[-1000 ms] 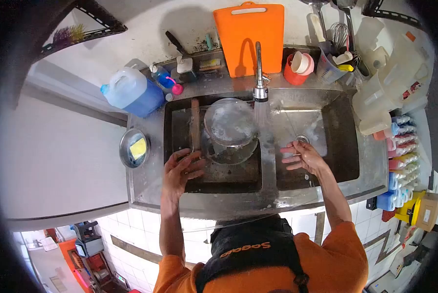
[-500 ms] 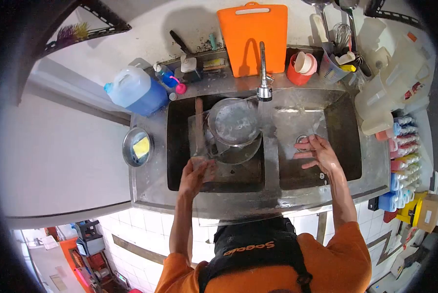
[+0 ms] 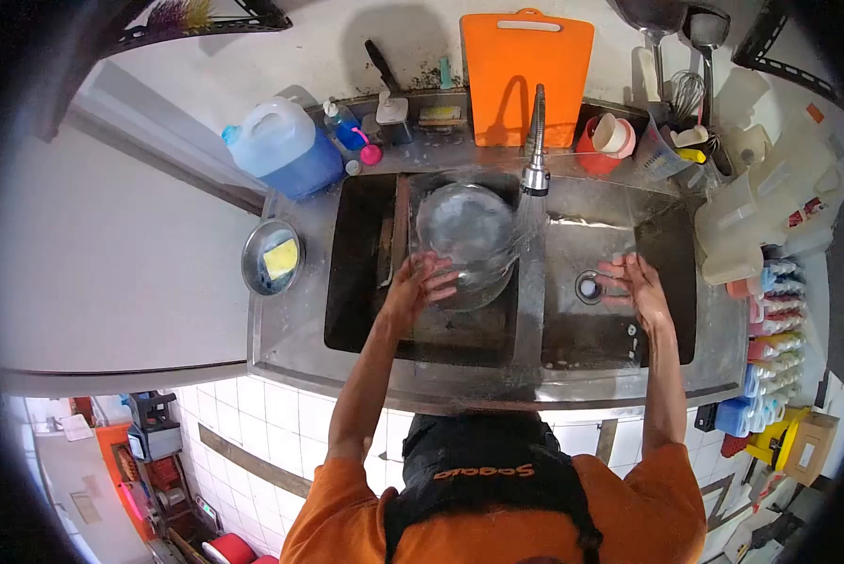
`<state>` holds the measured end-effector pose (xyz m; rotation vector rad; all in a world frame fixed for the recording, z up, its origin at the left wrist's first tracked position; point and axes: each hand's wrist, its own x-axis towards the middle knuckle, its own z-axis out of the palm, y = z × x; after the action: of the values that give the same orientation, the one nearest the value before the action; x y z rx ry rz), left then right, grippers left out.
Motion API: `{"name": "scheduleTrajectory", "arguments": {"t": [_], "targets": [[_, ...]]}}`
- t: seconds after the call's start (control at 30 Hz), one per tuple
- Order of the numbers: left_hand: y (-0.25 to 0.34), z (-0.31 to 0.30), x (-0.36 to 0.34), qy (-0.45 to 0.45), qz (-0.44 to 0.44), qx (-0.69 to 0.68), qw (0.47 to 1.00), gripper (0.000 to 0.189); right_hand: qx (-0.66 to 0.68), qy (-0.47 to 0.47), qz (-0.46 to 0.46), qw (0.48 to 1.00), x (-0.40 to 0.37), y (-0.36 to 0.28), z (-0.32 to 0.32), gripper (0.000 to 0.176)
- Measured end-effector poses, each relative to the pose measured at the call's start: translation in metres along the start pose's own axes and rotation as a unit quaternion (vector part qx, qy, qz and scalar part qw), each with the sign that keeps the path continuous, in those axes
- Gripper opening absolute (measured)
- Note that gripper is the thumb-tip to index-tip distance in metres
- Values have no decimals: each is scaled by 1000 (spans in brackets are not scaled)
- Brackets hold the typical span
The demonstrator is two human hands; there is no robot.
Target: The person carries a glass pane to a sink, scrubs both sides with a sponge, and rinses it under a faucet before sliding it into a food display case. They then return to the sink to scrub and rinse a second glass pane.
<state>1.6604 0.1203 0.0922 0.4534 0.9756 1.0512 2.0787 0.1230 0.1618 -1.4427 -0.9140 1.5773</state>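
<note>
A large see-through panel [image 3: 572,202] spans the double sink under the running tap [image 3: 535,179]. At its left side is my left hand [image 3: 422,287], fingers spread against it. My right hand [image 3: 636,282] supports the right side, its fingers also spread, over the right basin [image 3: 582,343] near the drain [image 3: 588,288]. Water sprays down between the hands. Behind the panel, in the left basin [image 3: 356,273], a round metal bowl [image 3: 464,221] and a clear round dish [image 3: 483,291] show through. The panel's exact outline is hard to make out.
A small bowl [image 3: 251,258] with a yellow sponge [image 3: 281,258] sits left of the sink. Behind stand a blue-liquid jug [image 3: 295,155], an orange cutting board [image 3: 530,80], red cups [image 3: 596,150] and a utensil container [image 3: 659,155]. Clear pitchers [image 3: 727,226] are at the right.
My left hand has moved up and right, and its fingers have spread. The panel has shifted with it. My right hand stays over the right basin. The camera view has shifted slightly.
</note>
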Motion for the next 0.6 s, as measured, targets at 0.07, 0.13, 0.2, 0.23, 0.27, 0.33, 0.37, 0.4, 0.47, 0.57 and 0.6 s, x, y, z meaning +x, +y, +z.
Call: {"name": "scheduleTrajectory", "arguments": {"t": [0.07, 0.13, 0.2, 0.23, 0.27, 0.33, 0.37, 0.4, 0.47, 0.57, 0.6], "targets": [[13, -2, 3, 4, 14, 26, 1000, 33, 17, -23, 2, 1000, 15, 12, -3, 41], [28, -3, 5, 6, 24, 44, 999, 34, 35, -29, 13, 999, 29, 22, 1, 43], [41, -13, 10, -20, 64, 69, 995, 33, 63, -60, 21, 996, 44, 35, 6, 49], [53, -9, 6, -22, 63, 75, 995, 33, 68, -59, 19, 996, 50, 38, 12, 49], [65, -4, 2, -10, 73, 102, 992, 32, 71, -70, 16, 995, 56, 42, 19, 51], [83, -6, 1, 8, 94, 146, 985, 31, 78, -80, 11, 994, 71, 51, 31, 54], [90, -12, -1, 7, 93, 149, 984, 31, 94, -97, 15, 991, 80, 58, 37, 55], [101, -8, -8, 3, 104, 162, 981, 30, 110, -114, 20, 987, 86, 61, 43, 55], [126, 4, -25, 0, 115, 171, 979, 31, 126, -125, 33, 984, 93, 57, 60, 55], [154, 14, -48, 28, 145, 272, 951, 34, 157, -163, 47, 973, 103, 63, 86, 54], [163, 16, -56, 27, 144, 274, 950, 34, 172, -190, 49, 965, 105, 65, 95, 54]]}}
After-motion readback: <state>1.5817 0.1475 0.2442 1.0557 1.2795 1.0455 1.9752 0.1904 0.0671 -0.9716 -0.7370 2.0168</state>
